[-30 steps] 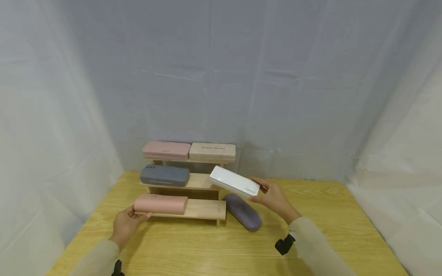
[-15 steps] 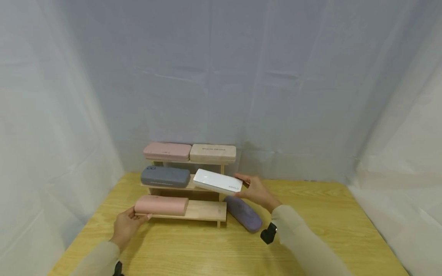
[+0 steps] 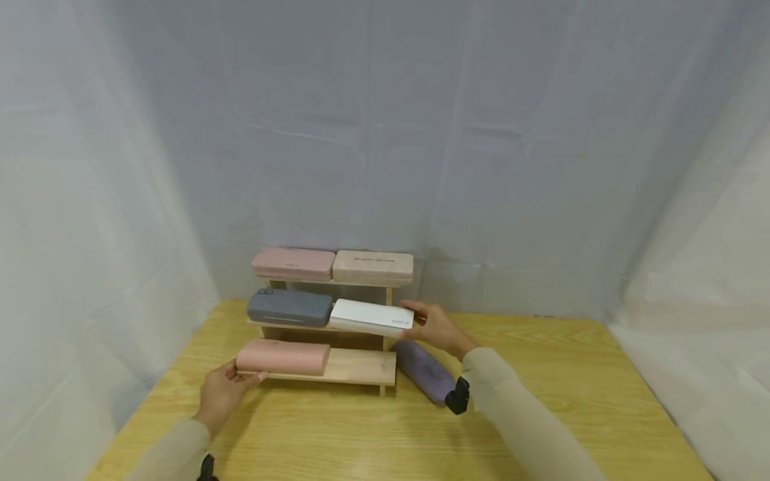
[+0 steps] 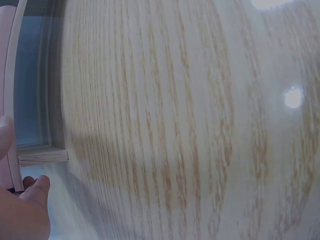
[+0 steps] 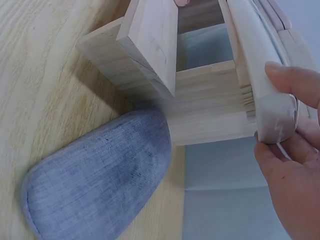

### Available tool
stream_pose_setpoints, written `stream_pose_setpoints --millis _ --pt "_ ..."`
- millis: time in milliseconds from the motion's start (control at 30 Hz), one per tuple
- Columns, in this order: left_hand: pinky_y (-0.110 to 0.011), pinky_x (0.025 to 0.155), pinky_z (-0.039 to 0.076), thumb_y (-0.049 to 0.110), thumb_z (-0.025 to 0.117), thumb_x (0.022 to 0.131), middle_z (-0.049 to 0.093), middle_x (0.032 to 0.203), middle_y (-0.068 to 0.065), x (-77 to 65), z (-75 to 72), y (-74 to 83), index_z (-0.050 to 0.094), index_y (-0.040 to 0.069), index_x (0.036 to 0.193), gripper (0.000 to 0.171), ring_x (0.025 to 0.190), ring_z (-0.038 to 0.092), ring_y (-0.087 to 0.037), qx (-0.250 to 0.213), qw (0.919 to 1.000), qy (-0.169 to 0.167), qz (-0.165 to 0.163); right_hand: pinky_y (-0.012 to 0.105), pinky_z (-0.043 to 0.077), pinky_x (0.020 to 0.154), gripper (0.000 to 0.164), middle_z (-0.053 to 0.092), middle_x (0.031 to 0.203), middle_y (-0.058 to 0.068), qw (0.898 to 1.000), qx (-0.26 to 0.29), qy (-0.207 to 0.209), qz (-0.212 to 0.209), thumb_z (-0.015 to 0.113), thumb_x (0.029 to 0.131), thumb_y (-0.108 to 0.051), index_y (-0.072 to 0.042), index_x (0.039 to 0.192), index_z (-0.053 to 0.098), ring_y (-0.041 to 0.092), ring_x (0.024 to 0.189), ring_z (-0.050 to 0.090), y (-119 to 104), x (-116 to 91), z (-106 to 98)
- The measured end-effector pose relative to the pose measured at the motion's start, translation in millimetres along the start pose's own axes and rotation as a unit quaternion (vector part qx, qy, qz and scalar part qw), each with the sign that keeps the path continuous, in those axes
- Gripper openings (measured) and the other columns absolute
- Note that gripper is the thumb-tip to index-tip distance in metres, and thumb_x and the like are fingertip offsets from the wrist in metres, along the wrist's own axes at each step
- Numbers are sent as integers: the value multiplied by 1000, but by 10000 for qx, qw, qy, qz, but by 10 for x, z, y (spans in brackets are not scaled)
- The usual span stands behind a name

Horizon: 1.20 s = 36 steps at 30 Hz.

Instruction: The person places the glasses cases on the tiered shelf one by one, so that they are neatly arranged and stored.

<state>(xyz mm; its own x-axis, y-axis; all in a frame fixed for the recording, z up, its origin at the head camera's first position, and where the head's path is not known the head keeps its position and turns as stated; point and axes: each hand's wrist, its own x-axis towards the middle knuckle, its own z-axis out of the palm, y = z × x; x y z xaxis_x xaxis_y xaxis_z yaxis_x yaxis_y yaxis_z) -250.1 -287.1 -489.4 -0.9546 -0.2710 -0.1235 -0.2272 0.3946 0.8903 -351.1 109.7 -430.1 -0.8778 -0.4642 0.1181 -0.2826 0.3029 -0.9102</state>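
Note:
A white glasses case [image 3: 368, 314] lies along the right half of the middle shelf of a stepped wooden rack [image 3: 362, 366]. My right hand [image 3: 440, 330] pinches its right end, thumb on one face and fingers round the other in the right wrist view. Beside it on the same shelf is a grey-blue glasses case [image 3: 289, 308]. My left hand [image 3: 219, 395] grips the left end of the bottom shelf, next to a salmon-pink glasses case [image 3: 284, 357]. A purple-grey fabric glasses case [image 5: 100, 175] lies slanted on the table, against the rack's right side.
On the top shelf, a dusty-pink case [image 3: 293, 262] and a beige case [image 3: 373, 266] stand side by side. The rack stands on a wood-grain table [image 3: 337, 434]. Pale cloth [image 3: 481, 167] hangs behind and at both sides.
My right hand has carried the white glasses case left and down, from tilted above the table onto the middle shelf beside the grey-blue case. My left hand has stayed at the rack's end.

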Motion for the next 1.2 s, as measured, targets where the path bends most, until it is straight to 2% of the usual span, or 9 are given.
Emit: stream_pose_setpoints --millis 100,233,433,533,800,1033,1200 --pt "-28 85 55 27 74 86 39 140 -34 2 -5 6 30 -15 142 83 126 46 -43 -36 10000 -2 38 36 49 96 70 43 142 26 9997 206 142 68 73 83 -3 7 142 38 37 126 48 13 8 23" --pt "-33 92 51 28 74 86 36 141 -34 1 -9 5 29 -15 142 84 130 41 -44 78 10000 -7 29 35 52 92 71 49 137 27 9970 526 479 288 73 84 -6 8 143 36 37 123 52 32 13 74" --pt "-35 93 51 31 75 84 35 142 -35 1 -9 0 27 -15 143 88 130 40 -46 -21 10000 -45 -32 41 49 97 68 51 134 28 9928 599 995 276 74 85 -10 8 141 40 39 124 51 66 37 160" --pt "-37 95 50 29 74 85 35 142 -35 -2 -8 8 28 -15 143 86 130 40 -45 25 10000 -26 -30 41 48 98 68 51 134 28 9915 629 1111 267 73 85 -8 9 141 39 39 124 51 65 48 191" --pt "-45 100 44 29 73 86 33 142 -36 -17 -25 36 27 -15 143 85 131 37 -47 84 10000 -52 -7 39 47 98 71 47 136 30 9898 703 1205 296 73 84 -6 12 141 35 39 126 49 49 68 240" --pt "-27 88 53 27 75 85 36 141 -35 0 -19 -7 29 -15 142 85 129 42 -45 -99 9999 12 16 40 49 96 69 47 135 32 9907 643 1182 194 71 86 -5 13 141 34 41 124 49 -14 67 253" --pt "-31 92 51 28 74 85 35 141 -35 2 -33 -6 28 -15 142 86 130 40 -45 -35 10000 -17 35 41 48 98 71 45 138 30 9920 517 1139 183 72 85 -7 12 142 33 40 126 48 37 100 250"
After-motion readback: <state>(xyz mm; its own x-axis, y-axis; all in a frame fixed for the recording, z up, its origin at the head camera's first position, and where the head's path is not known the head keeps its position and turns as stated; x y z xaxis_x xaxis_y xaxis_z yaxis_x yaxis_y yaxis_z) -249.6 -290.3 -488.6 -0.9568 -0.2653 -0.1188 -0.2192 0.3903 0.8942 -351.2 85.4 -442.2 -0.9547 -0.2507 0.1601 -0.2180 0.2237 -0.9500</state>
